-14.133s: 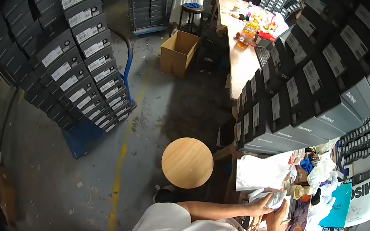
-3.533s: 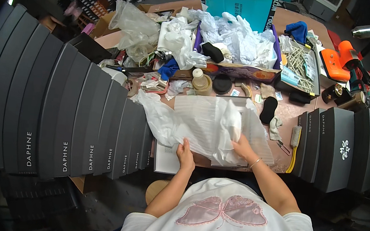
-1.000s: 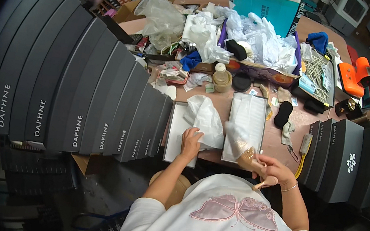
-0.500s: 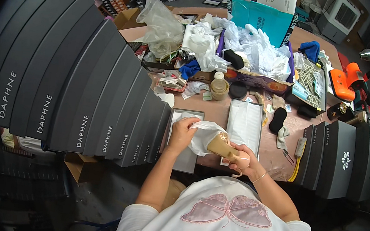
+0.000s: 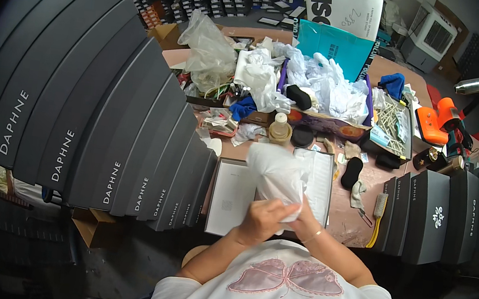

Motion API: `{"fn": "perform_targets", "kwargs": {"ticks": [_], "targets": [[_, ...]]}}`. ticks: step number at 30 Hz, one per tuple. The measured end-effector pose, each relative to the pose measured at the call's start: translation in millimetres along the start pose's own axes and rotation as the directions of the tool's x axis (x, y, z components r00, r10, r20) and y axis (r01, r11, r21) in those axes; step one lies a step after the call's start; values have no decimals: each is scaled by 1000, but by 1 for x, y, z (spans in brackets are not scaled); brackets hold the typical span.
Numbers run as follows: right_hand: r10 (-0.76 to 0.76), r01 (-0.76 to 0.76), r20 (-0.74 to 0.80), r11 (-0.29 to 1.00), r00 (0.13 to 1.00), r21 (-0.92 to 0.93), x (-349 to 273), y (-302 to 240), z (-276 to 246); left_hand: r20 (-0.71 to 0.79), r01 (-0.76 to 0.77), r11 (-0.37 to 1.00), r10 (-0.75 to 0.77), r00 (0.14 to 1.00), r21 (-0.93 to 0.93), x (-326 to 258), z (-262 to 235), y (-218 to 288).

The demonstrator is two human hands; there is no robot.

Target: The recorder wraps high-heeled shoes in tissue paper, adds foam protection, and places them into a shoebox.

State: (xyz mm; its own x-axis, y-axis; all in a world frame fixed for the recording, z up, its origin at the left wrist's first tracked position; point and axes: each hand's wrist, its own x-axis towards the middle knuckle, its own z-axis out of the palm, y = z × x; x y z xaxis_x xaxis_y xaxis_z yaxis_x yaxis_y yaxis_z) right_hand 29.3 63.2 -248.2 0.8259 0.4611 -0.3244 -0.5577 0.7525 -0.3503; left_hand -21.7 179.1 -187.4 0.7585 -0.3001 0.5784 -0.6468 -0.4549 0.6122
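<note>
A thin white bag (image 5: 277,171) stands up in front of me, bunched at its lower end between my two hands. My left hand (image 5: 264,219) is closed on its lower edge. From the right side, my right hand (image 5: 306,220) is closed round the same end, its fingers partly hidden by the bag. The shoe seen a moment earlier is hidden now. Behind the bag lies an open shoe box (image 5: 330,190) with white paper in it, and to the left a shallow grey box lid (image 5: 227,202) lies inside up.
Tall stacks of dark grey shoe boxes (image 5: 90,125) rise on the left, with shorter ones (image 5: 428,211) on the right. A glue-coloured bottle (image 5: 280,129), a black oval pad (image 5: 352,173) and a yellow-handled brush (image 5: 378,220) lie about. Farther back stands a purple box (image 5: 326,124) of crumpled white bags.
The white bag has come over the beige high-heeled shoe, which no longer shows. My left hand has moved right and down, beside my right hand. The view has shifted slightly.
</note>
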Motion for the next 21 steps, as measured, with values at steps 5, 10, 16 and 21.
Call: {"fn": "perform_targets", "kwargs": {"ticks": [5,10,16,21], "targets": [[-214,245,120,880,969,-408,19,-14,4,53,-126,987,132,990,-99,-18,33,13],[-288,329,166,740,943,-587,32,2,7,223,-89,960,151,963,-266,-40,57,29],[-276,340,201,725,940,-599,-7,8,-2,-86,375,386,-785,613,-843,-65,13,2],[73,364,401,293,913,-884,-24,58,-29,-56,254,178,-905,422,-951,-102,11,-85]]}}
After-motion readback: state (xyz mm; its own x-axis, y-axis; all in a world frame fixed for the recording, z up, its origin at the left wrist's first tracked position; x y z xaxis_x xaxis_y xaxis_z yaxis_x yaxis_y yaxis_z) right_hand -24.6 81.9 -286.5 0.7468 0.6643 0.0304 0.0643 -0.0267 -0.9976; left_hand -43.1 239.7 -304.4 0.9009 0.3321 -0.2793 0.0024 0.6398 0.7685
